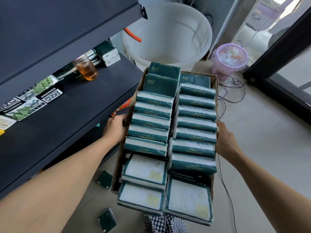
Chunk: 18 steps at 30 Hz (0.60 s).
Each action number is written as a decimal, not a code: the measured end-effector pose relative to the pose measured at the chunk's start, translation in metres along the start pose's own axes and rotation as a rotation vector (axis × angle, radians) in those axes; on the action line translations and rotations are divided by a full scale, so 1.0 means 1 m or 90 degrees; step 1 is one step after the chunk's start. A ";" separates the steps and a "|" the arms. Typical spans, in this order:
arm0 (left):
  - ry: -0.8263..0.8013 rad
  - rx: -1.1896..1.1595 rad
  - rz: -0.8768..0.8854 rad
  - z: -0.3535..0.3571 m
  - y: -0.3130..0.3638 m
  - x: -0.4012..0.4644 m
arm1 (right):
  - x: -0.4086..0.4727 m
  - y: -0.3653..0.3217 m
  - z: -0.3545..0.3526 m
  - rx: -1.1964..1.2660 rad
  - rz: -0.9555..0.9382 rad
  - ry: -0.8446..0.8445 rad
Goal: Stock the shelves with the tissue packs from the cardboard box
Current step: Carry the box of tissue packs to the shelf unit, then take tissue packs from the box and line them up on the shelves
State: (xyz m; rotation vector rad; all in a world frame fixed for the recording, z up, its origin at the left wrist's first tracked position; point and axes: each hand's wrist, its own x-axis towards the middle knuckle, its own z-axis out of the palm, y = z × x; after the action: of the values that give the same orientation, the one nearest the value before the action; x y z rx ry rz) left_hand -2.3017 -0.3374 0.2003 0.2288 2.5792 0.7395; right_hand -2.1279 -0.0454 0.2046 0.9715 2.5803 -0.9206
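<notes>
Left hand [116, 127] and right hand [224, 138] grip the sides of the cardboard box [215, 81], fingers seemingly curled underneath. It is full of tissue packs [151, 121]. Shelves [75, 105] stand left, a white tub [168, 36] far behind.

— Cardboard box [216, 81]: mostly buried under tissue packs [152, 121]; only rim and corner visible. Floor of it hidden.

— Left hand [116, 127]: fingertips tucked out of sight behind the box wall. Right hand [224, 138]: same, fingers lost under the edge.

— Lower shelf [80, 105]: cut off at left. Labels on the packets [25, 105] there: too blurred to read.

— Checked fabric [165, 223]: cropped at bottom.
</notes>
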 end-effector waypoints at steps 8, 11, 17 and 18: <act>-0.032 0.050 0.008 -0.015 0.005 -0.013 | -0.015 -0.015 -0.024 0.037 0.015 0.025; -0.030 0.077 -0.009 -0.023 0.011 -0.023 | -0.023 -0.025 -0.039 0.009 -0.006 0.029; 0.013 0.089 -0.022 -0.058 0.033 -0.048 | -0.043 -0.054 -0.075 -0.029 -0.045 0.048; 0.018 0.092 -0.016 -0.065 0.038 -0.053 | -0.048 -0.060 -0.081 -0.038 -0.050 0.048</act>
State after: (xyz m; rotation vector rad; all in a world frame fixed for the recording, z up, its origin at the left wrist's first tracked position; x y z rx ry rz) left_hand -2.2828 -0.3503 0.2896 0.2308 2.6596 0.5522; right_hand -2.1314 -0.0535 0.3153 0.9125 2.7101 -0.8355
